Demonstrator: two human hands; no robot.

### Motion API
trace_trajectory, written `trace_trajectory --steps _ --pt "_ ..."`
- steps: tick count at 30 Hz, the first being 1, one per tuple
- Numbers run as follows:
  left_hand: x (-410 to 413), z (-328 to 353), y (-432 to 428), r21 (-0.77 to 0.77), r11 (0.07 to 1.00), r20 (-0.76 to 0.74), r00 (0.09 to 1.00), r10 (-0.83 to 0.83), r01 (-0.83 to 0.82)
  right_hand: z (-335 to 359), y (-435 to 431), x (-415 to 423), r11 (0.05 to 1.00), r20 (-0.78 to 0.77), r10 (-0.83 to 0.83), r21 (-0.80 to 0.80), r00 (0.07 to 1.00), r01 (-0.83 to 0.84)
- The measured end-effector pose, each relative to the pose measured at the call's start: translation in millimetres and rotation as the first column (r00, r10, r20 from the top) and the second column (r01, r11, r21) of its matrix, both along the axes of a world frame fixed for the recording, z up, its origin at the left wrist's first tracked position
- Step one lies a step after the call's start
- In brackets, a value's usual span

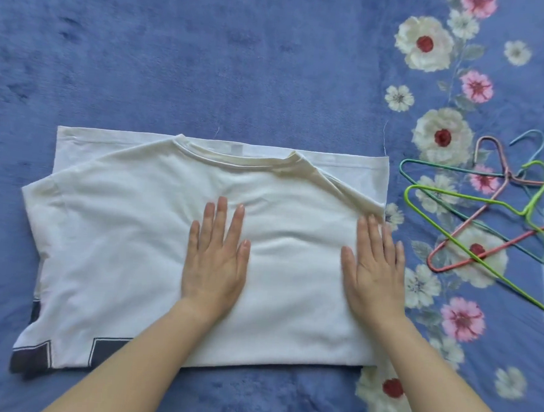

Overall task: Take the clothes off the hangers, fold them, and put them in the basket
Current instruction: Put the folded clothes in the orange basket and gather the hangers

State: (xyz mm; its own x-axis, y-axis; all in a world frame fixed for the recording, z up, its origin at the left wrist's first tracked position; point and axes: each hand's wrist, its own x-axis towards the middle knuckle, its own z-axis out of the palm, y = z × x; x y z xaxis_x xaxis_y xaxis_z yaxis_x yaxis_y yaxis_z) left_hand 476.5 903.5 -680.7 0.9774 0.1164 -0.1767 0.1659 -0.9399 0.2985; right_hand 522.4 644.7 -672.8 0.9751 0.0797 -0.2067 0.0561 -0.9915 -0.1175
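Observation:
A white T-shirt lies partly folded on the blue bedspread, its collar towards the far side and a dark printed patch showing at its near left corner. My left hand lies flat on the middle of the shirt with straight fingers. At the shirt's right edge my right hand presses down flat, palm on the cloth. Several empty wire hangers in green, pink, teal and blue lie tangled to the right of the shirt. No basket is in view.
The blue plush bedspread covers the whole view, with a flower print running down its right side under the hangers. Bare bedspread stretches beyond the shirt's collar and to its left.

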Motion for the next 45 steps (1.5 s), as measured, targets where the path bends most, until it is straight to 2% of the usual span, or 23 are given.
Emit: trace_trajectory --steps 2,4,6,8,9,11,14,16,20,22,26,28,29,32,35,37,41,45 --pt "3 1 -7 0.014 0.999 -0.009 0.999 0.034 -0.034 7 -17 -4 0.98 -0.008 -0.175 0.098 0.984 0.175" --pt "2 2 -18 0.007 1.0 -0.013 0.999 0.031 -0.031 18 -22 -7 0.905 -0.032 -0.308 0.3 0.951 0.303" --pt "-2 1 -32 -0.018 0.999 -0.003 0.999 -0.048 0.048 28 -23 -4 0.723 -0.144 -0.472 0.501 0.87 0.475" --pt "-9 0 -54 -0.047 0.985 0.012 0.986 -0.167 0.168 32 -24 7 0.457 -0.359 -0.58 0.599 0.731 0.658" --pt "-16 0 -69 -0.071 0.971 0.027 0.974 -0.227 0.228 34 -26 14 0.371 -0.44 -0.587 0.601 0.68 0.708" --pt "-33 3 -102 -0.132 0.925 0.048 0.935 -0.352 0.356 37 -29 31 0.291 -0.547 -0.54 0.591 0.64 0.752" --pt "-62 8 -152 -0.212 0.861 0.034 0.884 -0.465 0.461 47 -25 61 0.327 -0.626 -0.422 0.569 0.655 0.754" --pt "-76 13 -176 -0.242 0.852 -0.06 0.869 -0.49 0.464 51 -21 77 0.387 -0.643 -0.363 0.554 0.674 0.737" --pt "-84 12 -194 -0.127 0.902 -0.18 0.885 -0.429 0.412 53 -11 95 0.522 -0.568 -0.369 0.528 0.735 0.67" --pt "-86 12 -197 -0.111 0.91 -0.148 0.898 -0.413 0.4 55 -2 101 0.547 -0.545 -0.398 0.505 0.738 0.668" --pt "-77 26 -184 -0.374 0.862 -0.07 0.916 -0.395 0.343 68 10 113 0.596 -0.532 -0.405 0.463 0.743 0.656" --pt "-67 41 -162 -0.625 0.74 -0.051 0.933 -0.357 0.249 81 24 115 0.605 -0.536 -0.398 0.456 0.744 0.653" --pt "-62 49 -152 -0.747 0.647 -0.097 0.939 -0.331 0.151 87 30 117 0.602 -0.546 -0.391 0.458 0.741 0.655" --pt "-55 86 -105 -0.895 0.421 -0.257 0.943 -0.211 -0.149 109 66 119 0.578 -0.581 -0.326 0.501 0.746 0.644" --pt "-66 113 -55 -0.919 0.219 -0.356 0.928 -0.108 -0.327 128 112 116 0.525 -0.613 -0.238 0.571 0.753 0.631" --pt "-80 122 -23 -0.901 0.126 -0.422 0.906 -0.03 -0.416 138 145 111 0.502 -0.627 -0.17 0.609 0.76 0.615" --pt "-113 133 45 -0.87 0.054 -0.474 0.862 0.181 -0.49 145 230 100 0.483 -0.632 -0.058 0.66 0.773 0.576" --pt "-146 124 110 -0.828 -0.022 -0.525 0.759 0.386 -0.561 138 317 81 0.495 -0.599 -0.027 0.688 0.8 0.531"
